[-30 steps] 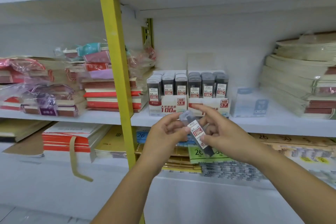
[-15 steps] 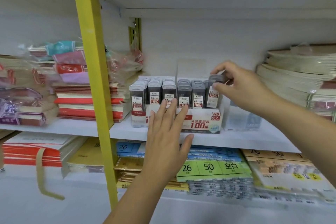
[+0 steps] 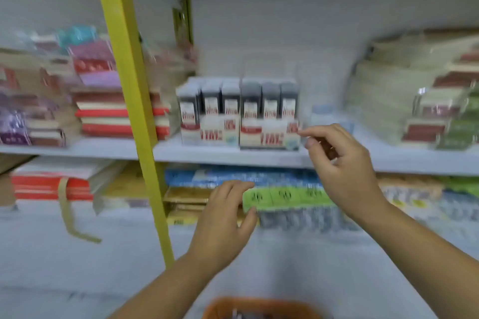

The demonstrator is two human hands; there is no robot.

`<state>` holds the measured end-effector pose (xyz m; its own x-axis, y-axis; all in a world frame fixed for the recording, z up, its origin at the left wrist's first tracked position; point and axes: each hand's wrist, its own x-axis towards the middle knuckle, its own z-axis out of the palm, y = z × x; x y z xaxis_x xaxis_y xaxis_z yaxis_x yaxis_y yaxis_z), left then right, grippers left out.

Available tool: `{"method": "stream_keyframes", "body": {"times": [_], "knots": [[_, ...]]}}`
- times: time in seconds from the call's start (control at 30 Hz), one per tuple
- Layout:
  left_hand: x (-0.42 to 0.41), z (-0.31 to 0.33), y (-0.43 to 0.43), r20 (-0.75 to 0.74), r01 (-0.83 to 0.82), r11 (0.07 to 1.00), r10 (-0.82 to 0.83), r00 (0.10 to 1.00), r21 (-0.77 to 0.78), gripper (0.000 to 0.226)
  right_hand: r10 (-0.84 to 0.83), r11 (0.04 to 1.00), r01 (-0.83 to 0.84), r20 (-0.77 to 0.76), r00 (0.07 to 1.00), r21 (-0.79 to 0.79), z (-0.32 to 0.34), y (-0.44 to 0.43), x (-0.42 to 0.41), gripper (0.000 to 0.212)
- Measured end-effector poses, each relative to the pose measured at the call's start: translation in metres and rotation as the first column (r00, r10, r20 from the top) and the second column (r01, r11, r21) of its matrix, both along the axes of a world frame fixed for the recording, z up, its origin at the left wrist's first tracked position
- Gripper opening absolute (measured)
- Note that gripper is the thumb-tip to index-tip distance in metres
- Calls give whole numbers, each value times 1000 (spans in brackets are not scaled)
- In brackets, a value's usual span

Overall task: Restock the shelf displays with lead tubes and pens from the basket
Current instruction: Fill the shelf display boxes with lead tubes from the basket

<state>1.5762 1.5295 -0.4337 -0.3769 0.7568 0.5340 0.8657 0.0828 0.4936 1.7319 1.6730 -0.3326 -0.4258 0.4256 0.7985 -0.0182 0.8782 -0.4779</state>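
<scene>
Your right hand holds nothing, fingers loosely curled, index tip just beside the display box, at its lower right corner. Left hand also empty, loose, below the box. Lead tubes stand upright in it. Basket well below.

Stationery shop: shelf w/ lead-tube displays.

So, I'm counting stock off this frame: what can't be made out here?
Head view, motion-blurred throughout:
1. Print on the dark lead tubes in the white card display boxes: smeared and unreadable.
2. Orange plastic basket: cut off by the bottom edge, and its contents are blurred.
3. Right hand: blur hides whether its grip pinches anything.
4. Numbers on the green paper tags on the lower shelf: smeared.
</scene>
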Motion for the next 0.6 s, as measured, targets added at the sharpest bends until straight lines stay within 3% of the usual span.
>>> {"method": "stream_keyframes", "body": {"times": [0.1,0.17,0.23,0.3,0.43,0.6], "knots": [[-4,-57,-23,25,89,921,-86,996,-380,44,86,942,12,274,958,-335,-77,-10,13,22],[-6,-99,-34,89,85,841,-44,995,-535,46,229,865,122,599,768,-486,-131,-7,19,23],[-3,-142,-39,156,66,799,35,987,-598,46,367,814,227,776,512,-535,-186,-2,24,29],[3,-186,-43,235,79,749,105,966,-658,44,429,774,314,820,378,-550,-239,-2,29,36],[14,-263,-53,398,199,601,219,891,-774,57,529,675,431,800,283,-599,-330,-9,39,46],[24,-326,-47,416,350,398,91,905,-848,81,653,558,551,738,169,-620,-404,-12,61,32]]}}
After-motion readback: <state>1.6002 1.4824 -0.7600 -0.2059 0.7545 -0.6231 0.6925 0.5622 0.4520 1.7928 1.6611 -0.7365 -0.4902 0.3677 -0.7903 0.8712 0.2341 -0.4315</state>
